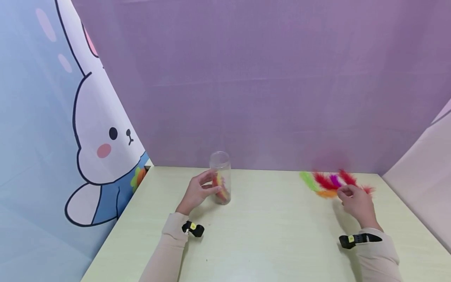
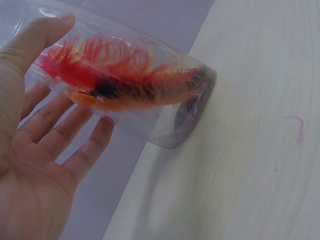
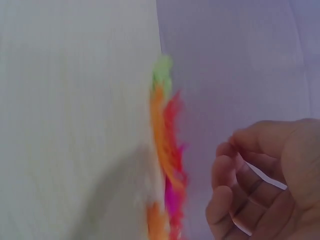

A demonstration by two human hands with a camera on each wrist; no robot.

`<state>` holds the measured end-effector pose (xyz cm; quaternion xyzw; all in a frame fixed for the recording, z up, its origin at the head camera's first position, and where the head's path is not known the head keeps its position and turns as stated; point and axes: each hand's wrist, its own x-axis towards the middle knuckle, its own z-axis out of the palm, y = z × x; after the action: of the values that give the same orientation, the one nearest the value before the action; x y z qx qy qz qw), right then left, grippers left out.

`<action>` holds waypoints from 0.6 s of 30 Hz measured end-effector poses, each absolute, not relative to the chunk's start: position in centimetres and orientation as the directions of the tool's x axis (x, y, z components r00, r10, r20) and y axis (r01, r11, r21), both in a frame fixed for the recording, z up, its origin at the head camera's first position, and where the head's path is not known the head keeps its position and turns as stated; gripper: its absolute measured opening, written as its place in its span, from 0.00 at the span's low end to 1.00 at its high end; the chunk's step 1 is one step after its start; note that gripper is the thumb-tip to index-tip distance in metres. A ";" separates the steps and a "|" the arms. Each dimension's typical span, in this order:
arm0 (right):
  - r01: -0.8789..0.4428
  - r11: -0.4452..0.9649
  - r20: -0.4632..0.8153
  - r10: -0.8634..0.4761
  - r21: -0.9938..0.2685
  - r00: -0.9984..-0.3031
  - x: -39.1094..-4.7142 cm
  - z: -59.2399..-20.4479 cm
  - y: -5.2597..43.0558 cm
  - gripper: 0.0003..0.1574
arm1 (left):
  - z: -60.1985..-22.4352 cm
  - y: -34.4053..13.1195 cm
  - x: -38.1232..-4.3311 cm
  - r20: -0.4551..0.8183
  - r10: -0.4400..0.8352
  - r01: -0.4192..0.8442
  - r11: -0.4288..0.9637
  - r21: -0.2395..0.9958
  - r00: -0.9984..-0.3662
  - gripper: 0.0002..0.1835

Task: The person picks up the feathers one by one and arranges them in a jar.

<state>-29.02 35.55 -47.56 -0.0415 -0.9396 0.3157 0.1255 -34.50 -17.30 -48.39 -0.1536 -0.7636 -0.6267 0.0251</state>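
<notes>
A clear cylindrical jar (image 1: 225, 178) stands on the table, with red, yellow and orange feathers (image 2: 130, 82) inside. My left hand (image 1: 199, 192) holds its side, thumb on the near face and fingers behind. At the table's back right lies a group of loose feathers: a green feather (image 1: 309, 181), an orange feather (image 1: 327, 194), a purple feather (image 1: 335, 180) and several red feathers (image 1: 323, 181). Over their near right side is my right hand (image 1: 357, 203), thumb and forefinger tips together. No feather shows between those fingertips in the right wrist view.
The pale wood-grain table (image 1: 267, 231) meets a purple cloth backdrop (image 1: 264, 86) along its back edge. A blue cloth with a cartoon rabbit (image 1: 102, 129) hangs at the left. A small pink strand (image 2: 301, 130) lies on the table near the jar.
</notes>
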 end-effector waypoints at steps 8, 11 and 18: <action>0.002 0.848 0.158 0.101 -0.530 -0.982 -28.4 -47.6 38.0 0.17 | -48.3 -17.4 -34.4 0.227 0.203 0.260 0.157 0.953 -0.953 0.37; 0.008 0.853 0.125 0.085 -0.522 -0.988 -28.3 -47.9 38.6 0.16 | -48.3 -17.5 -34.4 0.223 0.201 0.257 0.163 0.953 -0.954 0.37; 0.014 0.870 0.057 0.048 -0.492 -0.997 -28.0 -48.1 39.4 0.14 | -48.3 -17.7 -34.4 0.212 0.200 0.248 0.175 0.953 -0.956 0.37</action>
<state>-28.02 39.44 -48.08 -0.0161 -0.9665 0.2541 0.0336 -34.41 -17.74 -48.31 -0.1462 -0.7662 -0.6254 0.0193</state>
